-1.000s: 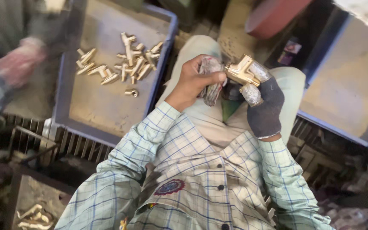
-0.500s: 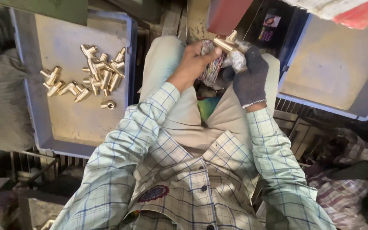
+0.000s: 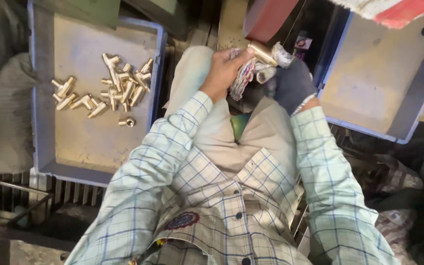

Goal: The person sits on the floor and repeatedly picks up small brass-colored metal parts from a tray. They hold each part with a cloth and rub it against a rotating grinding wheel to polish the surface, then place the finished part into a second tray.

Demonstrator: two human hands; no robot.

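- Brass fitting: short tube, gold-yellow, shiny; one end shows, rest wrapped in rag. Held above the person's lap, between both hands, near top centre of view.
- Rag: crumpled cloth w/ red, white and blue threads; bunched round the fitting, hangs below it.
- Left hand: bare, grip clenched on rag and fitting, fingers curled over the top.
- Right hand: in dark glove, grip closed against the rag from the other side; prob. also touching the fitting, but glove hides the contact.
- Left tray: blue plastic rim, grey-tan floor, beside the left knee.
- Loose brass fittings: pile in left tray, approx. upper middle; tees and straight pieces, same gold colour; one small ring piece lies just apart below the pile.
- Right tray: blue rim, tan floor, beside the right arm.
- Shirt sleeves: pale check, blue lines.
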